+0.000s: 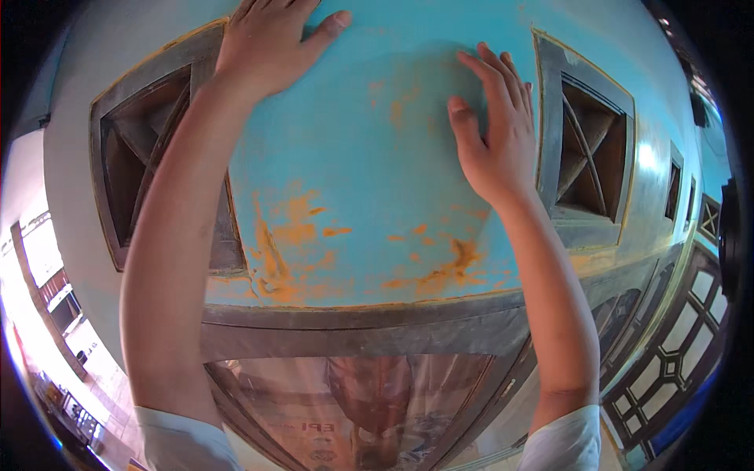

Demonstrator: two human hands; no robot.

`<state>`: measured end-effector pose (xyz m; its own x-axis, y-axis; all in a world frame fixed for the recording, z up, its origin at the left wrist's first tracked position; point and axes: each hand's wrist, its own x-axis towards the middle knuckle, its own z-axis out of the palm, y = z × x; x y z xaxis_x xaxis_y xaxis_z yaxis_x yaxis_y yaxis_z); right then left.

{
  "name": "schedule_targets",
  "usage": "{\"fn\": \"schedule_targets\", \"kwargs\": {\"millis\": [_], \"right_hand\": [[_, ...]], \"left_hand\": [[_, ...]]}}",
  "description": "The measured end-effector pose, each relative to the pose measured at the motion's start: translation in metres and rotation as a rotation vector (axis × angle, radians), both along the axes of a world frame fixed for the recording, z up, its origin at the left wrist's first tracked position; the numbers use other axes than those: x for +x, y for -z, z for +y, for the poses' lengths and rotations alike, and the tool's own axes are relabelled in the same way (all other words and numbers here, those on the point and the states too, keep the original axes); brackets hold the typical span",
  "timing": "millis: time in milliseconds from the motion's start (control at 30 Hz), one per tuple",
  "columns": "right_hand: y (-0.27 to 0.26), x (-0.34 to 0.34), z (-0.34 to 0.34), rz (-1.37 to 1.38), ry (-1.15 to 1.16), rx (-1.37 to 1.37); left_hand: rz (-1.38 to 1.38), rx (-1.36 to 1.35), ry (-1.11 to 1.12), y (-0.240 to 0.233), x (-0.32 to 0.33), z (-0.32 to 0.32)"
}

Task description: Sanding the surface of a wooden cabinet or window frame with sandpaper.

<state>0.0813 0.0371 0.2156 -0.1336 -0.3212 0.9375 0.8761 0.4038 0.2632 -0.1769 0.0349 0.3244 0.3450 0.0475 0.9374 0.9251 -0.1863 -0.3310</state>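
Observation:
A turquoise painted wall (353, 147) stands right before me, with orange patches (294, 229) along its lower part. My left hand (271, 44) is raised at the upper left, palm side toward the wall. Its thumb is spread away, and the upper picture edge cuts off the other fingertips. Further right, my right hand (498, 118) is at or close to the wall, fingers slightly bent and thumb apart. Neither hand shows anything held. Beside each hand is a wood-framed vent opening with crossed bars, the left vent (221, 247) partly behind my forearm, the right vent (545, 129) uncovered.
Below the wall runs a dark wooden window frame (365, 329) around a reflective glass pane (283, 388). A panelled door or window (671, 347) stands far right. Bright daylight enters at the left, over a tiled floor (97, 377).

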Motion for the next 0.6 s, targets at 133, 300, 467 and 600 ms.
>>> {"fn": "schedule_targets", "kwargs": {"millis": [133, 300, 467, 600], "right_hand": [[-0.013, -0.002, 0.008, 0.001, 0.252, -0.048], [-0.070, 0.007, -0.038, 0.014, 0.399, -0.402], [-0.079, 0.006, -0.039, 0.139, 0.355, -0.383], [-0.077, 0.007, -0.045, 0.172, 0.386, -0.401]], "left_hand": [[0.096, -0.045, -0.051, 0.023, 0.028, -0.014], [0.065, -0.006, -0.073, -0.002, -0.006, -0.010], [-0.136, 0.018, -0.089, -0.003, 0.000, -0.005], [0.005, -0.106, -0.184, 0.014, 0.026, -0.034]]}}
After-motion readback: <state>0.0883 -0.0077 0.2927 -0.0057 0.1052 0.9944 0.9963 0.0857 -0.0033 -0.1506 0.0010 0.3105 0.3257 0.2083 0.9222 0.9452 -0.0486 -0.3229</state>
